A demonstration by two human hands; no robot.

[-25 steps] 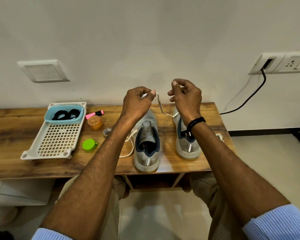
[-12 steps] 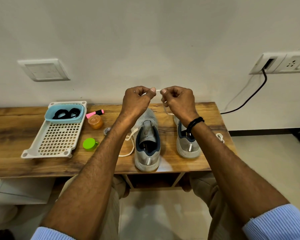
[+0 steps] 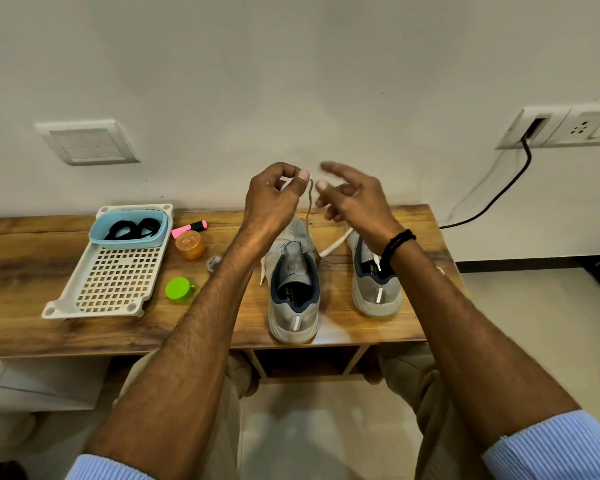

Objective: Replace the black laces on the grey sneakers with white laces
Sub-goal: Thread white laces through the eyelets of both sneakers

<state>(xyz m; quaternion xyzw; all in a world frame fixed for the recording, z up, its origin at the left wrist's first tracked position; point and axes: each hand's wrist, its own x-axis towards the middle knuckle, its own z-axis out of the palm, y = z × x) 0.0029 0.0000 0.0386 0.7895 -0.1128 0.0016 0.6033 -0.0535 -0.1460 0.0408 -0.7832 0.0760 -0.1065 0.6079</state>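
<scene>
While the two hands met fingertip to fingertip half a second back, each pinching part of the lace, they have now split roles. Left hand point(image 3: 274, 199) keeps thumb and forefinger clamped on the white lace point(image 3: 336, 242), held up above the toes of the shoes. Right hand point(image 3: 354, 199) has let go: fingers apart and splayed, forefinger out, nothing in it that I can see.

My reading: the lace has passed to the left hand, likely after its ends were matched, and the right is freed to reach for an eyelet. Threading proper looks barely begun.

Positions: left sneaker point(image 3: 293, 296) and right sneaker point(image 3: 376, 289) stand side by side on the bench point(image 3: 32, 271), heels toward the camera. One strand drops from the left-hand pinch toward the left sneaker's toe; a white band lies between the shoes. Black laces point(image 3: 132, 228) sit coiled in the blue tub point(image 3: 96, 237) on the white tray point(image 3: 115, 282), well apart to the left, so removal looks done.

Hard to make out:
- right hand is motion-blurred; whether a fingertip brushes the strand, cannot tell
- both forefoot eyelet rows are behind the wrists
- which shoe the lace enters, cannot tell
- the hanging strand reads dark, probably shadow
</scene>
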